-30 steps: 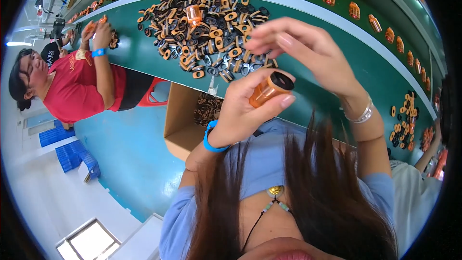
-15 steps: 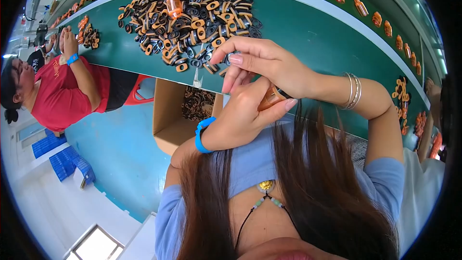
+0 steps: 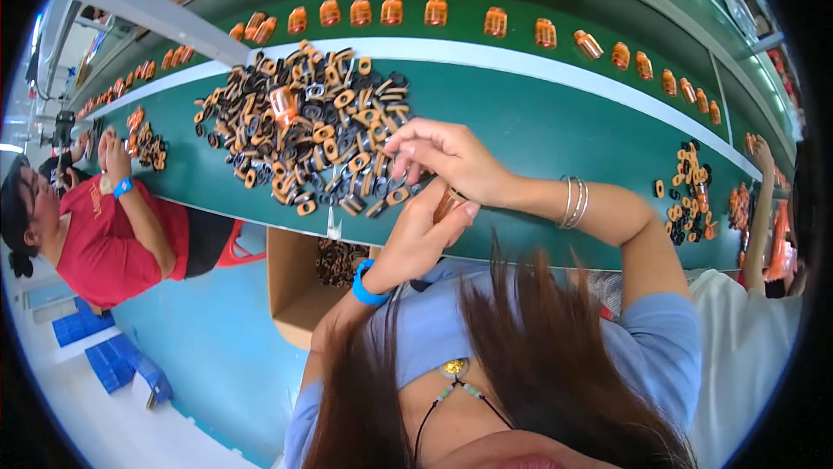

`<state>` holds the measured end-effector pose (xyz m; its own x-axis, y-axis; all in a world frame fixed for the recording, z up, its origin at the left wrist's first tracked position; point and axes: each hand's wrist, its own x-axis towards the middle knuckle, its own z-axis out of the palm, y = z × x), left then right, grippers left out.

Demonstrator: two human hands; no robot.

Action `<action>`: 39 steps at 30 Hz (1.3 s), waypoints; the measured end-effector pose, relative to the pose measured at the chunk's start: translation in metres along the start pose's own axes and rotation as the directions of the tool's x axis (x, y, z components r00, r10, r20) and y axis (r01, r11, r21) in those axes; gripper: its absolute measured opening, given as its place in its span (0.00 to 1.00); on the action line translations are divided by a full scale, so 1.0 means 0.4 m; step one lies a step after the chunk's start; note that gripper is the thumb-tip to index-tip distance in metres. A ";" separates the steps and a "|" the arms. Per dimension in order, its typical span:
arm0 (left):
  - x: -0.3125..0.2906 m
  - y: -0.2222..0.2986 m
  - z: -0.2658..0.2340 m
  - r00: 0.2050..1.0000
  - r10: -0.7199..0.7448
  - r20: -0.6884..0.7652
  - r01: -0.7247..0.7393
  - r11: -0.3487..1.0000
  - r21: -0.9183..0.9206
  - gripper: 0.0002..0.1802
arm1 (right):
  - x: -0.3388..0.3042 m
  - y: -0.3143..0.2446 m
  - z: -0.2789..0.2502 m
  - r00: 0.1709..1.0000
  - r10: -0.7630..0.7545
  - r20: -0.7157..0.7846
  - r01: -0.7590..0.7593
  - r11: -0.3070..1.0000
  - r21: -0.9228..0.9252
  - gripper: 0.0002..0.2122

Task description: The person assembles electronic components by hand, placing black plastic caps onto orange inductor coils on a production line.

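In my left hand (image 3: pixel 415 239), which wears a blue wristband, the fingers and thumb are wrapped round an orange see-through plastic shell (image 3: pixel 446 204). Most of it is covered by the hands. My right hand (image 3: pixel 455 161), with silver bangles at its wrist, lies just above the shell. Its fingers are loosely bent and apart, and nothing shows between them. Left of both hands a big pile of black and tan oval rings (image 3: pixel 347 135) spreads over the green worktop (image 3: pixel 521 139). Another orange shell (image 3: pixel 284 106) lies on that pile.
Orange shells (image 3: pixel 436 11) stand in a row on a green strip behind a white rail (image 3: pixel 468 52). A smaller ring pile (image 3: pixel 690 187) sits at right. Below the worktop's left part is a cardboard box (image 3: pixel 291 291) of rings. A co-worker in red (image 3: pixel 113 243) works at far left.
The view has shifted, showing more of the row of orange shells. My left hand still holds the orange shell, and my right hand remains over it with its fingers slightly more bent.
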<state>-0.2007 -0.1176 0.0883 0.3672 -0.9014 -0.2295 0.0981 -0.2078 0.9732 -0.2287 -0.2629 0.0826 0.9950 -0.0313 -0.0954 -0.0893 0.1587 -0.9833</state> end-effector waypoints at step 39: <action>0.126 0.009 -0.003 0.451 0.860 -0.240 -0.512 0.470 0.719 0.26 | -0.103 -0.073 -0.105 0.953 -0.204 -0.224 0.239 0.960 0.143 0.16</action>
<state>-0.1806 -0.1634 0.0800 0.4723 -0.4937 0.7302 -0.8071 0.0906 0.5834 -0.2689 -0.3079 0.1089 0.9561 -0.2833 0.0747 0.1586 0.2861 -0.9450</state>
